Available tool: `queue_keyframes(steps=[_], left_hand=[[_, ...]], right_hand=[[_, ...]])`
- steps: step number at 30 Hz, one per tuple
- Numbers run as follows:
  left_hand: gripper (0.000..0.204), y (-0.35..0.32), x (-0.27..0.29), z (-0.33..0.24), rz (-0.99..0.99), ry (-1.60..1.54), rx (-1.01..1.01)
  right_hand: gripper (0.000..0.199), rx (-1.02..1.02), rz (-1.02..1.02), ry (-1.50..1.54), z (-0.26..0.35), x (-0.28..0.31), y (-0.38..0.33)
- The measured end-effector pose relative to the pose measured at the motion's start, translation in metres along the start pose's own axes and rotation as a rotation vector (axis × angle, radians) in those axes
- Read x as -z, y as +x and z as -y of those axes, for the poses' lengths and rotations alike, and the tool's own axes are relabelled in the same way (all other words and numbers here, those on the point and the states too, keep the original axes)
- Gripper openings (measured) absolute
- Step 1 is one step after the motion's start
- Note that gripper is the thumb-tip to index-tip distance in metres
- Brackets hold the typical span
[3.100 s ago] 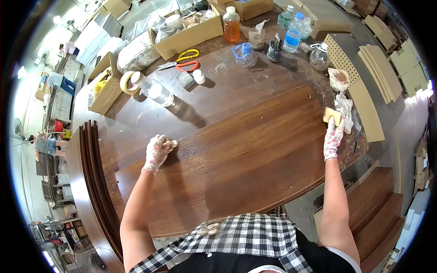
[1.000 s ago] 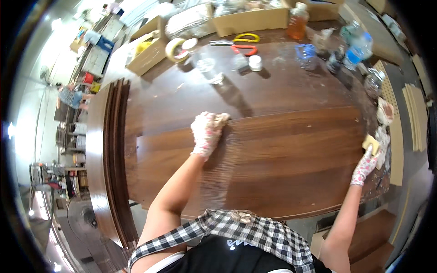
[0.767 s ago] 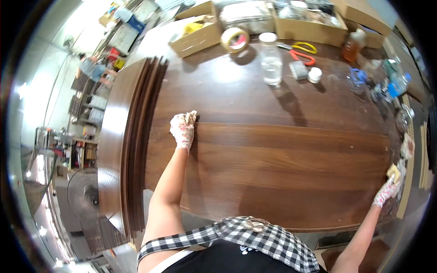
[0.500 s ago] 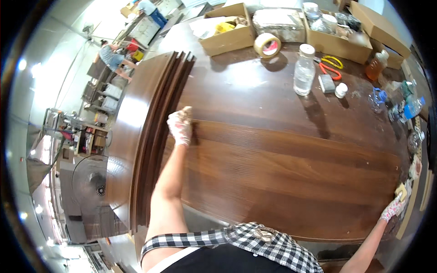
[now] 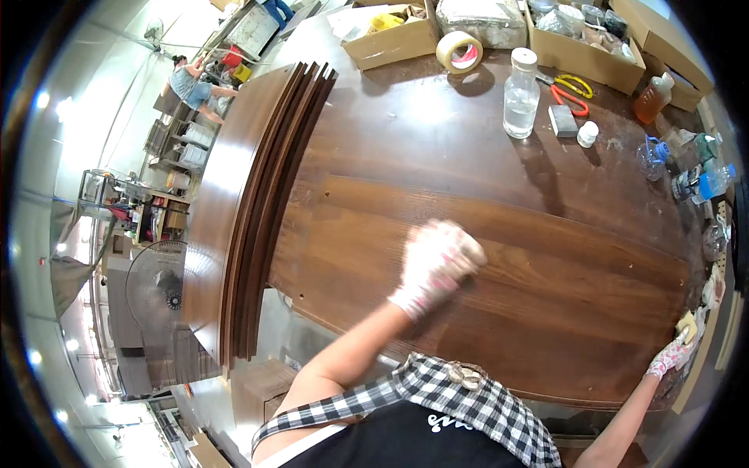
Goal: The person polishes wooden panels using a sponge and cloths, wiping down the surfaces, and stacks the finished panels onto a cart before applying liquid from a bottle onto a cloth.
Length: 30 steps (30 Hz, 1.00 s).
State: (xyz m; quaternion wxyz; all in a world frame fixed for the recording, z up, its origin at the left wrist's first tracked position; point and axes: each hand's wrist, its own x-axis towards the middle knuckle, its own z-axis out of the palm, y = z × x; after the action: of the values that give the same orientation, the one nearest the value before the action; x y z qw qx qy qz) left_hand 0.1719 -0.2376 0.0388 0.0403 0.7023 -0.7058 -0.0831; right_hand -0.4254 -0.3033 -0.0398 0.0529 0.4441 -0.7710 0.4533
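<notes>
A long brown wood-grain panel lies flat across the worktable in front of me. My left hand, in a white glove with pink marks, is closed over the middle of the panel. It is blurred by motion, and a crumpled pale cloth shows only partly at its fingers. At the panel's right end, my right hand, gloved alike, grips a pale yellow sponge. Its fingers wrap the sponge beside the table's right edge.
Stacked brown panels stand at the left. Beyond the panel are a clear bottle, a tape roll, orange-handled pliers, a grey block and open cartons. Several plastic bottles line the right edge. A fan stands left.
My left hand has swept from the panel's left end rightward and nearer to me, to its middle. My right hand stays at the right end with the sponge. The view has shifted slightly.
</notes>
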Motion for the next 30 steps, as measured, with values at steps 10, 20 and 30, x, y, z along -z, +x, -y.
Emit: queue_keyframes(steps=[10,20,30], left_hand=[[0.012,0.009,-0.007,-0.036,-0.233,-0.194,-0.143],[0.056,-0.043,-0.092,-0.176,0.014,-0.308,-0.633],[0.034,0.027,-0.048,-0.244,0.111,-0.362,-0.711]], right_hand=[[0.064,-0.04,0.07,-0.063,-0.026,-0.004,0.005],[0.057,-0.073,-0.026,0.234,0.0,-0.013,-0.011],[0.041,0.024,0.1,0.563,0.0,0.07,-0.031]])
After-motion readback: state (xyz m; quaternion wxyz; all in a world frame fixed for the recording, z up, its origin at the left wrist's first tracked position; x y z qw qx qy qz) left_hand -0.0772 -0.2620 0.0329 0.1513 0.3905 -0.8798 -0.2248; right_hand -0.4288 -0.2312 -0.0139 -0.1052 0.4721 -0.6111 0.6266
